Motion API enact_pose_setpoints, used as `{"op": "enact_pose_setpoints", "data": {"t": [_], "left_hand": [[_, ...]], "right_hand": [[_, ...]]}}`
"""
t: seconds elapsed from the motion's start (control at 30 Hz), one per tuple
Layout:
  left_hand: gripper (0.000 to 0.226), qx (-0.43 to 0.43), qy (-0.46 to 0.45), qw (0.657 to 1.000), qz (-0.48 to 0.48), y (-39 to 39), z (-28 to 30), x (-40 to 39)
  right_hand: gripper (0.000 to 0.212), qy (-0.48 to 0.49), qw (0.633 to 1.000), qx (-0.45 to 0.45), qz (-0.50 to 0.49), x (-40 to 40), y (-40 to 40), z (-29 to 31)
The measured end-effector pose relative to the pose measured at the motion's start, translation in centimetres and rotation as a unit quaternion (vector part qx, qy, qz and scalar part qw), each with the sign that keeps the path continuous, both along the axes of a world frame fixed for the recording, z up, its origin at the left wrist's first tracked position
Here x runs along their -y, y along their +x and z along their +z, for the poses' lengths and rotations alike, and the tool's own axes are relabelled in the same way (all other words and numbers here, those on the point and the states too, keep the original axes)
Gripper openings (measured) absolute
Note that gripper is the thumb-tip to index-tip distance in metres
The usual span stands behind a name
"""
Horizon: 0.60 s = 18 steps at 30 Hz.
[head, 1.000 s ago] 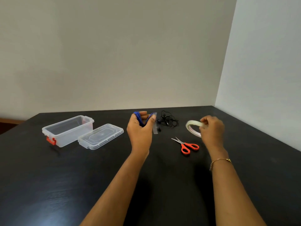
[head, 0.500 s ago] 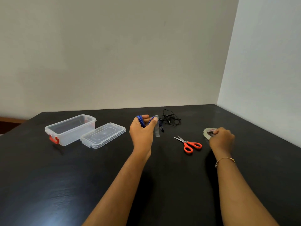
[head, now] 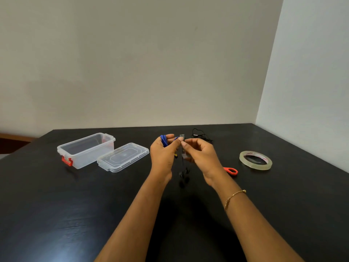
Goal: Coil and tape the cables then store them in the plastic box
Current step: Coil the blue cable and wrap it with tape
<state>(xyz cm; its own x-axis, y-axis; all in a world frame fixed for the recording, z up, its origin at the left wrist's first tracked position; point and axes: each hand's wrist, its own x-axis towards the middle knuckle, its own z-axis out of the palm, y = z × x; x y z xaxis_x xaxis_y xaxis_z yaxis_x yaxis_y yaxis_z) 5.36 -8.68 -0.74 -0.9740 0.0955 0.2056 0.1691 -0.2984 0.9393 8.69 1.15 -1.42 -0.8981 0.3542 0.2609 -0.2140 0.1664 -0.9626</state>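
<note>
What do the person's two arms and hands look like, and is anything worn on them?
Both forearms are bare up to the lower edge of the picture; no sleeves show. The left hand wears nothing visible: no ring, watch or glove. The right hand is also ungloved, and a thin gold-coloured chain bracelet with small beads or links circles the right wrist. No markings are visible.

1. The plastic box (head: 86, 150) sits on the desk (head: 56, 214) at the left, its lid (head: 122, 156) just beside it to the right.
2. The tape roll (head: 255, 160) lies far right, the scissors (head: 230, 170) left of it.
3. Behind the hands lies a loose cable (head: 201, 136).
</note>
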Motion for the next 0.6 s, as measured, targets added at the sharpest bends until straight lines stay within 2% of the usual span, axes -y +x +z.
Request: {"op": "enact_pose_setpoints", "data": {"t": [0.13,0.3,0.5,0.6], "left_hand": [[0.017,0.018,-0.005,0.999,-0.030,-0.6,0.3,0.6],[0.022,0.020,-0.055,0.997,-0.049,-0.8,0.4,1.0],[0.005,0.008,-0.092,0.993,-0.071,-0.7,0.9,1.2],[0.007,0.003,-0.108,0.992,-0.062,-0.8,1.2,1.2]], "right_hand": [[0.016,0.004,1.000,0.008,0.007,0.1,-0.1,-0.2],[0.009,-0.015,1.000,0.016,0.023,-0.1,0.3,0.1],[0.015,-0.163,0.981,0.029,0.102,-0.6,0.4,0.8],[0.016,-0.210,0.972,0.000,0.110,-0.9,0.6,1.3]]}}
